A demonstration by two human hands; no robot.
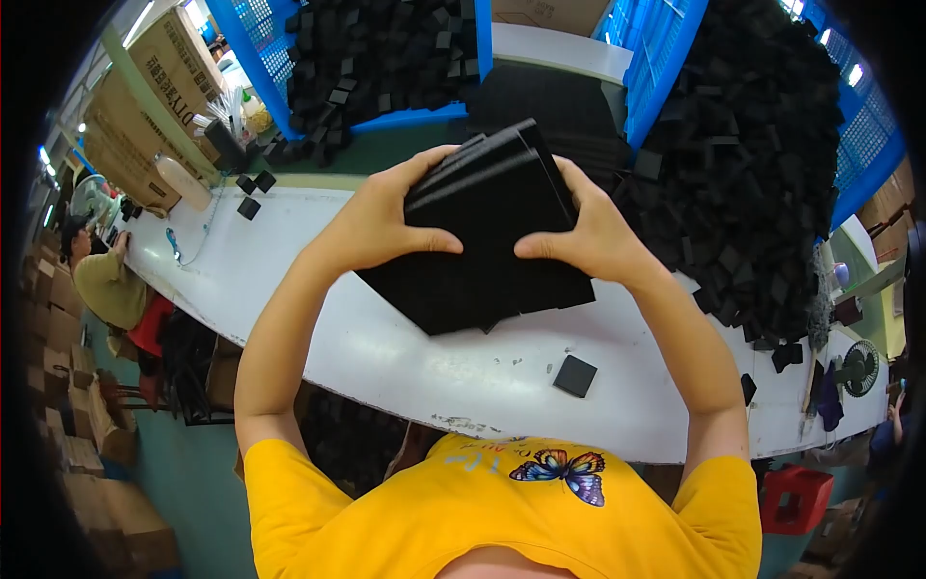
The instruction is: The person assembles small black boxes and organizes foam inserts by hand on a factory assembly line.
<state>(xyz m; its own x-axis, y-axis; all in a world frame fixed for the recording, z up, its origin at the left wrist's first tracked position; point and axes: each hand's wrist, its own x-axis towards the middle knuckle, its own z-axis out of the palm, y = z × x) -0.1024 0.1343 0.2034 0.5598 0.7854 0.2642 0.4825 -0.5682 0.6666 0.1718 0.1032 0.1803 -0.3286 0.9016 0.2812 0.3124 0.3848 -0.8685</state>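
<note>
Between my two hands is a stack of black sheets (492, 241), held above the white table and fanned unevenly at its top edge. My left hand (410, 212) grips the left side, thumb on the front face and fingers behind it. On the right side my right hand (579, 222) holds the same stack, its thumb also on the front face. The fingers behind the stack are mostly hidden. A small black square block (575, 376) lies on the white table (434, 372) below the stack, nearer my body.
Large heaps of black blocks (743, 183) fill the right and back, beside blue crates (666, 72). Several small black blocks (249, 207) and a white bottle (183, 181) stand at the back left. A person (101, 280) sits at the far left. A small fan (857, 367) is at the right.
</note>
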